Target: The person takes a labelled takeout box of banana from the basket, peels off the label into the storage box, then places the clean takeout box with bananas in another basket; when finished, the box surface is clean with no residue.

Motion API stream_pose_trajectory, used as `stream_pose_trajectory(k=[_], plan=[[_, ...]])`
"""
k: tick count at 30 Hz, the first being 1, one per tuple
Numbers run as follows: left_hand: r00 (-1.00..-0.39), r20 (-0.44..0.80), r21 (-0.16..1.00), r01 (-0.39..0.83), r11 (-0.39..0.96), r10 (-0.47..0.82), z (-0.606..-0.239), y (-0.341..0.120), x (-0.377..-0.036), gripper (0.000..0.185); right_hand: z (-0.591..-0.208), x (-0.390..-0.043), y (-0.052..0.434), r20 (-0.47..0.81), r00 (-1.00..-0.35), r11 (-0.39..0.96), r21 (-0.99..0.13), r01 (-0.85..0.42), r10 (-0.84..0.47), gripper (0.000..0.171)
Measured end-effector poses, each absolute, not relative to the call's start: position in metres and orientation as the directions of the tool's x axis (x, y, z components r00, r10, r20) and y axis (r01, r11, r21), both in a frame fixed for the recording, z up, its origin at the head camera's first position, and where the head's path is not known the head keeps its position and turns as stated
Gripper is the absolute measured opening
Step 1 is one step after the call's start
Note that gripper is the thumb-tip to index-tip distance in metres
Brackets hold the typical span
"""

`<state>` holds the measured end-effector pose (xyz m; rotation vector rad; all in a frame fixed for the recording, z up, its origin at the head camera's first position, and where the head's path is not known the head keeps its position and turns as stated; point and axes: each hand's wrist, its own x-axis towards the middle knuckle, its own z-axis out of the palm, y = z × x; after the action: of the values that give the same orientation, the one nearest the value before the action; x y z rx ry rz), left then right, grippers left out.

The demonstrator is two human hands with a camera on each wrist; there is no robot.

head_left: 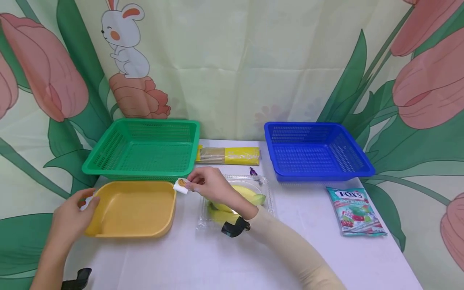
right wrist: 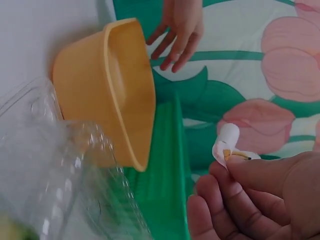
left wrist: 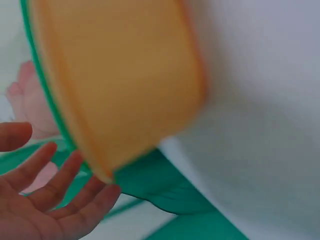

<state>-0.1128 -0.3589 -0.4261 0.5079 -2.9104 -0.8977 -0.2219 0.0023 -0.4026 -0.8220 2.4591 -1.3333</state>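
Near the middle of the white table point(head_left: 203, 262), the right hand point(head_left: 212, 186) pinches a small white wrapped piece point(head_left: 181, 185) between thumb and fingertips, holding it just past the 3 o'clock rim of the yellow tub point(head_left: 134, 207); the left hand point(head_left: 70, 217) rests with fingers spread and relaxed at the tub's 9 o'clock edge, steadying it, it seems; a clear clamshell point(head_left: 266, 193) with yellow-green fruit lies under the right wrist; the step looks like carrying the piece over; next would call for a short move toward 9 o'clock above the tub, then parting the fingertips.
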Motion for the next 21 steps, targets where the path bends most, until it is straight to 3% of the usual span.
stream_pose_trajectory(k=[5,10,21], plan=[[-0.912,-0.183,0.546,-0.405,0.734,-0.367,-0.437,-0.377,-0.110,0.066,-0.409,-0.225,-0.021,0.030,-0.789,0.445,-0.813,-0.377,-0.613,0.012],[-0.890,-0.277,0.546,-0.456,0.703,-0.363,-0.443,-0.384,-0.109,0.062,-0.415,-0.227,-0.041,0.015,-0.772,0.442,-0.813,-0.380,-0.635,0.011],[-0.889,-0.252,0.516,-0.457,0.725,-0.381,-0.444,-0.379,-0.106,0.051,-0.424,-0.228,-0.083,-0.081,-0.798,0.535,-0.781,-0.322,-0.598,0.010]])
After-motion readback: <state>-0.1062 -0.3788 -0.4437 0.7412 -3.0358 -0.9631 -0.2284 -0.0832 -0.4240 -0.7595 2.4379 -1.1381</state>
